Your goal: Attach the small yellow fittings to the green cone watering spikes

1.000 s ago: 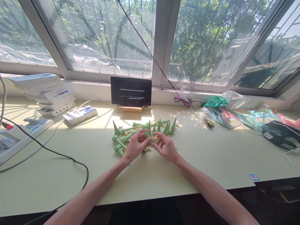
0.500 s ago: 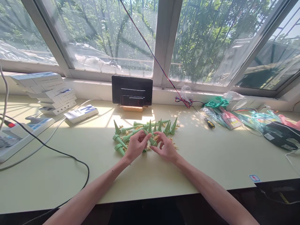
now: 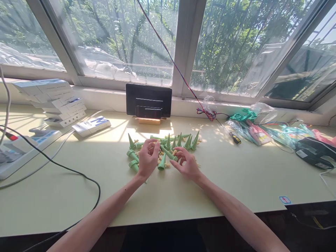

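Observation:
A heap of green cone-shaped plastic spikes (image 3: pixel 181 140) with small tan fittings lies on the pale green table (image 3: pixel 78 189) in front of the window. My left hand (image 3: pixel 148 159) reaches into the left side of the heap, fingers curled down over the spikes at its fingertips; what it grips is hidden. My right hand (image 3: pixel 187 162) holds one green spike (image 3: pixel 168 153) that points up and to the left, its fingers pinched at the wide end. Another spike (image 3: pixel 162 163) lies between my two hands.
A tablet and a phone on a wooden stand (image 3: pixel 148 105) lean against the sill. Stacked white boxes (image 3: pixel 56 101), a power strip (image 3: pixel 23 148) and a black cable (image 3: pixel 65 171) are at left. Plastic bags, a screwdriver (image 3: pixel 234 138) and a black pouch (image 3: pixel 313 152) are at right.
My left hand let go of the spike held between both hands and moved up and left into the heap. My right hand keeps that spike.

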`<state>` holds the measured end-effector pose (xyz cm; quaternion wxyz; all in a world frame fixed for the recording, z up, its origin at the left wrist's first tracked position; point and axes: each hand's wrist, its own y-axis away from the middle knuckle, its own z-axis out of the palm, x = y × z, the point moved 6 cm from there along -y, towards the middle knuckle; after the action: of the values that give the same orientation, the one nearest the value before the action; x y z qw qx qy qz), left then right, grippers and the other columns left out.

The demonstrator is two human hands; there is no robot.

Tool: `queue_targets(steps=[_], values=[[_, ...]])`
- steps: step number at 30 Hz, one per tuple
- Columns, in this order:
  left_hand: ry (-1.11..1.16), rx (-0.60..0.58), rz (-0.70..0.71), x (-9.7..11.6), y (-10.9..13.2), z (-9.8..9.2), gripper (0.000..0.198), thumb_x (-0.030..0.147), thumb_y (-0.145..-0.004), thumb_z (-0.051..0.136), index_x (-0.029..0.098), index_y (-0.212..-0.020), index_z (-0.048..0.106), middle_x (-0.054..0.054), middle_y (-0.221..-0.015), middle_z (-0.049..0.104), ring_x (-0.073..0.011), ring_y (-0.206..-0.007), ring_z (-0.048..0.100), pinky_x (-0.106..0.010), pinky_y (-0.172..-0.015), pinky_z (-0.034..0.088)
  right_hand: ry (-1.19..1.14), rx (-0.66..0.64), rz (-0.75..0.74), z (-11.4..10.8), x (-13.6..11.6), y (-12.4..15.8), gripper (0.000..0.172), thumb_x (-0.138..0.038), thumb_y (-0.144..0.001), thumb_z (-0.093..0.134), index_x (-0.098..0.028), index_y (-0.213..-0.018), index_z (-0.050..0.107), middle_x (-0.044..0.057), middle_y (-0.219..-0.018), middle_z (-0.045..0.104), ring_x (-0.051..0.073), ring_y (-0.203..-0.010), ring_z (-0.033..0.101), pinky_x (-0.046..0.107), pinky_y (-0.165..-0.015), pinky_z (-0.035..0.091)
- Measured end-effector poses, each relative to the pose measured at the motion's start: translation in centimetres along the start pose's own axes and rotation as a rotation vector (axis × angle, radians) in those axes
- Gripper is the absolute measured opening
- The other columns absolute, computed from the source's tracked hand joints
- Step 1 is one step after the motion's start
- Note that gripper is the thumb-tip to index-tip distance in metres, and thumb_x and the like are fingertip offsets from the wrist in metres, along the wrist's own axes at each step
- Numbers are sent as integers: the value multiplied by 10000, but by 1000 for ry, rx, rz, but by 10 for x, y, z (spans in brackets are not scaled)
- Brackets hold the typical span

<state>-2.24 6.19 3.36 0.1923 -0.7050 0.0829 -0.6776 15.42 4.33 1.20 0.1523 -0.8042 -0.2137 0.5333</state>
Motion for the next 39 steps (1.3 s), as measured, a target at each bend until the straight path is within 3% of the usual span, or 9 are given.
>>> queue_targets(steps=[5,11,15,22,26,28,33,39], values=[[-37,13,25,1,-1,-2,225,425,-908,595,205,-942,560,55,-587,475,-88,-460,475,-183,-406,338,3,30,-17,-3,-1,0,426,-361,-794,718,-217,-1165,567,17,-844,663,112,-563,592,254,-551,546],[-147,-119,25,1,3,7,269,420,-919,570,208,-1083,539,32,-636,603,-109,-495,538,-201,-456,406,-28,61,-44,-5,-4,1,431,-396,-795,747,-208,-1140,569,33,-840,678,136,-612,620,265,-561,543],[-196,-199,101,5,8,14,294,385,-922,571,213,-1158,541,51,-606,563,-103,-466,489,-214,-471,411,-23,63,-46,-4,-3,3,455,-446,-782,768,-209,-1124,583,33,-832,689,137,-602,618,275,-567,547],[-186,-267,64,-3,7,17,193,367,-927,546,206,-989,635,17,-603,585,-131,-487,559,-233,-455,461,-3,3,-61,0,-6,3,479,-476,-784,760,-214,-1150,598,71,-902,737,156,-610,659,297,-591,571],[-151,-245,21,-1,-2,9,209,378,-944,508,207,-997,617,22,-620,580,-117,-450,552,-224,-433,462,-27,-44,-62,2,-9,2,472,-449,-832,716,-219,-1217,569,84,-987,752,140,-570,661,288,-575,570],[-182,-170,30,3,-9,-1,209,376,-943,498,214,-998,619,32,-615,533,-108,-448,524,-216,-428,444,-60,-44,-47,2,-9,2,431,-442,-879,661,-218,-1231,554,82,-992,753,135,-547,658,278,-546,559],[-383,-20,113,10,-28,-25,222,309,-943,440,227,-993,640,57,-535,375,-101,-420,370,-210,-407,275,-92,-16,-7,0,0,1,331,-443,-944,551,-202,-1171,559,58,-885,732,129,-492,638,260,-487,521],[-623,-144,83,-5,-43,-36,321,278,-912,399,226,-1059,680,59,-480,345,-122,-416,323,-234,-443,257,-83,-18,5,1,4,1,296,-444,-966,504,-195,-1105,584,42,-803,720,119,-451,603,247,-461,497]])
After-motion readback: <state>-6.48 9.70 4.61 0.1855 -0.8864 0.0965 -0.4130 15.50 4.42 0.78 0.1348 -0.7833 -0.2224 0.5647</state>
